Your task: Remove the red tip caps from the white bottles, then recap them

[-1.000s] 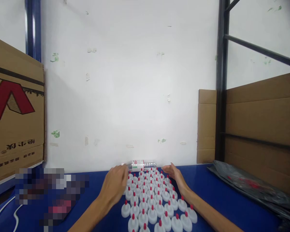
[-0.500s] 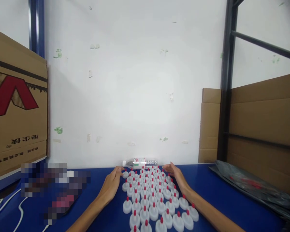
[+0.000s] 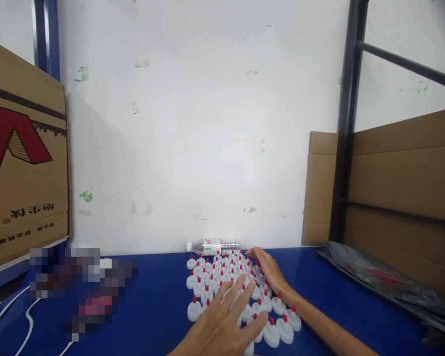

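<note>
Several white caps with red tips [image 3: 207,279] stand in rows on the blue table [image 3: 155,301]. My left hand [image 3: 226,321] lies open over the near rows, fingers spread and pointing away from me. My right hand [image 3: 269,272] rests flat along the right edge of the group, fingers stretched toward the far end. A clear plastic bottle [image 3: 215,245] with a red and white label lies on its side behind the caps, against the white wall.
A large cardboard box [image 3: 22,173] with a red mark stands at the left. Brown cardboard sheets [image 3: 404,183] and a black metal frame [image 3: 344,128] are at the right, with a dark plastic bag [image 3: 374,282] below them. White cables [image 3: 7,321] lie at the lower left.
My left hand has left the far left side of the caps and come over the near rows, closer to me. My right hand has stayed at the right edge.
</note>
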`<state>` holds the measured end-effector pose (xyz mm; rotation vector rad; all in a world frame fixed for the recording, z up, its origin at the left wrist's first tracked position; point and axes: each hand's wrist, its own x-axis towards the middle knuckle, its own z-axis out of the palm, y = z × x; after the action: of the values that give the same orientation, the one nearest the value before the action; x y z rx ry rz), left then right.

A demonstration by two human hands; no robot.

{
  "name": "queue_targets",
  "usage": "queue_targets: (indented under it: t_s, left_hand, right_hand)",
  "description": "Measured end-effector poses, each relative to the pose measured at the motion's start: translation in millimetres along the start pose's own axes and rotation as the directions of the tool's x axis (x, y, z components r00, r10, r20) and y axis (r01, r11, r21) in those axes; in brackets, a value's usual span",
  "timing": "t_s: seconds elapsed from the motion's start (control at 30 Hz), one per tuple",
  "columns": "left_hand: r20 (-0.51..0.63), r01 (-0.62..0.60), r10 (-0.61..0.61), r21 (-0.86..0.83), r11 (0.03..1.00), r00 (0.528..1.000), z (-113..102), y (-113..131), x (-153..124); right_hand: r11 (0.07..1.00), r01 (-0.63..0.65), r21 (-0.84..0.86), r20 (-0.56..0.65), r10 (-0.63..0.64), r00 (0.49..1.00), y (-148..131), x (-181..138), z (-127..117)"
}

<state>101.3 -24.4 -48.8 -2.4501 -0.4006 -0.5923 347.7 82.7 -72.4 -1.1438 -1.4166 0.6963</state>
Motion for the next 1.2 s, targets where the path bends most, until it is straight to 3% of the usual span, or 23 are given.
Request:
queue_targets:
  t_s: [0.13, 0.23, 0.33, 0.5, 0.63, 0.77, 1.07, 1.2]
  left_hand:
    - [0.076, 0.030, -0.035, 0.068, 0.997, 0.996, 10.4, 1.2, 0.5]
    - [0.147, 0.107, -0.115, 0.055, 0.993, 0.983, 1.8, -4.6, -2.5]
    - [0.154, 0.110, -0.119, 0.070, 0.992, 0.981, -8.7, -6.9, -2.3]
    - [0.002, -0.047, 0.048, 0.193, 0.980, 0.999, -4.7, 3.0, 6.4]
    - [-0.202, -0.127, 0.189, 0.282, 0.951, 0.961, 6.5, 8.1, 11.4]
    - [-0.180, -0.186, 0.234, 0.249, 0.950, 0.955, 6.8, 2.9, 10.8]
    - [-0.194, -0.143, 0.181, 0.193, 0.971, 0.964, 3.1, 1.9, 6.1]
    - [-0.271, -0.166, 0.222, 0.214, 0.963, 0.937, 1.1, 1.8, 6.6]
  right_hand:
    - [0.996, 0.041, -0.083, 0.042, -0.037, 0.998, -10.5, -6.5, 3.4]
    - [0.992, 0.047, -0.116, 0.076, -0.038, 0.996, -12.5, -8.3, 5.1]
    - [0.989, 0.044, -0.139, 0.099, -0.030, 0.995, -11.1, -8.1, 5.4]
    - [0.984, 0.051, -0.170, 0.115, -0.031, 0.993, -11.0, -7.4, 4.4]
    - [0.979, 0.053, -0.198, 0.121, -0.029, 0.992, -11.4, -7.6, 3.7]
    - [0.974, 0.060, -0.218, 0.129, -0.032, 0.991, -9.3, -6.8, 3.7]
    - [0.973, 0.043, -0.228, 0.128, -0.014, 0.992, -4.8, -5.3, 2.9]
    - [0.976, 0.037, -0.214, 0.121, -0.011, 0.993, -5.4, -5.7, 3.2]
